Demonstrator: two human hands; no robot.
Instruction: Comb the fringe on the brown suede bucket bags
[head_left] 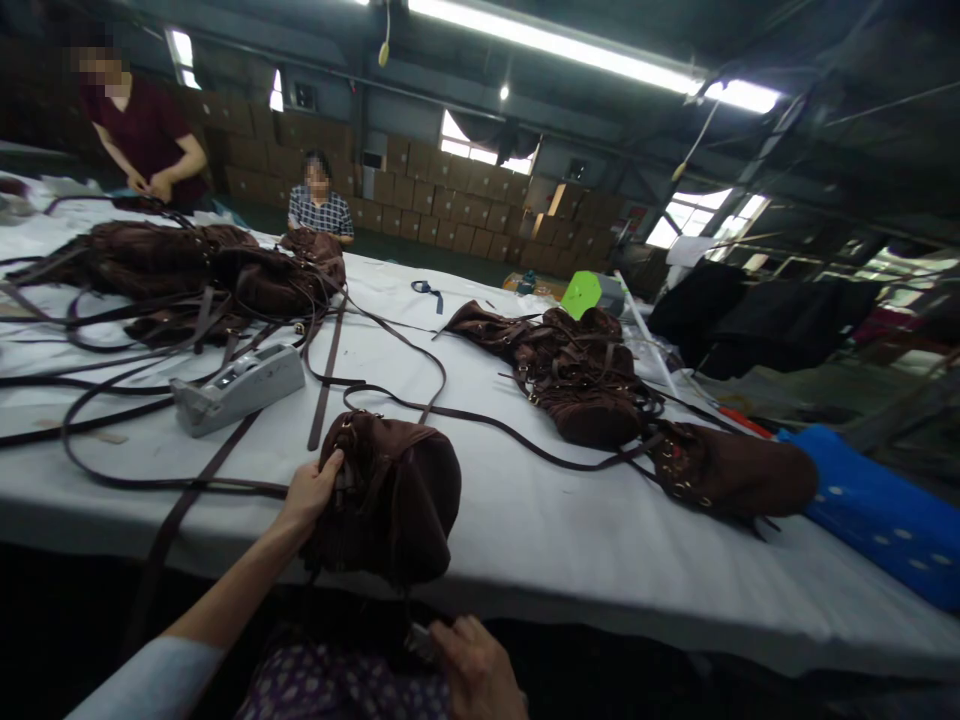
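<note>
A dark brown bag (397, 500) lies at the near edge of the white-covered table (525, 520), hanging partly over it. My left hand (311, 492) grips its left side, fingers closed on the fabric near the metal hardware. Down at my lap, below the table edge, my right hand (472, 668) is closed around a small object I cannot make out. A long brown strap (480, 420) runs from the bag across the table.
Heaps of brown bags lie at the left back (187, 270), the middle (577, 375) and the right (731, 470), with loose straps tangled between. A grey tape dispenser (236, 388) stands left. A blue bag (885, 510) lies right. Two people (146, 135) work at the far side.
</note>
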